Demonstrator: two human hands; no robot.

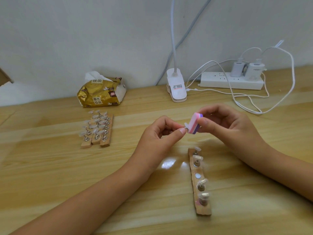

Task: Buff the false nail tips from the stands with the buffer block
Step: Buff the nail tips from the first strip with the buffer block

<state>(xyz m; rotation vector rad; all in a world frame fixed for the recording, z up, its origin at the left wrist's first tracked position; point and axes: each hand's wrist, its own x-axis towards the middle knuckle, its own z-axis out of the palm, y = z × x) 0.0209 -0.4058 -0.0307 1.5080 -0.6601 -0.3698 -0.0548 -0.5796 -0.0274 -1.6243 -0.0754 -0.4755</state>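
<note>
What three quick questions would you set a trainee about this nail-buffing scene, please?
1. True or false: the buffer block lies flat on the table.
2. Which hand holds the nail tip that is being buffed? A) left hand B) right hand C) neither
3. How many spots on the near stand are bare, with no nail tip holder on them?

Key: 1) False: the right hand holds the block in the air. 2) A. 3) One.
</note>
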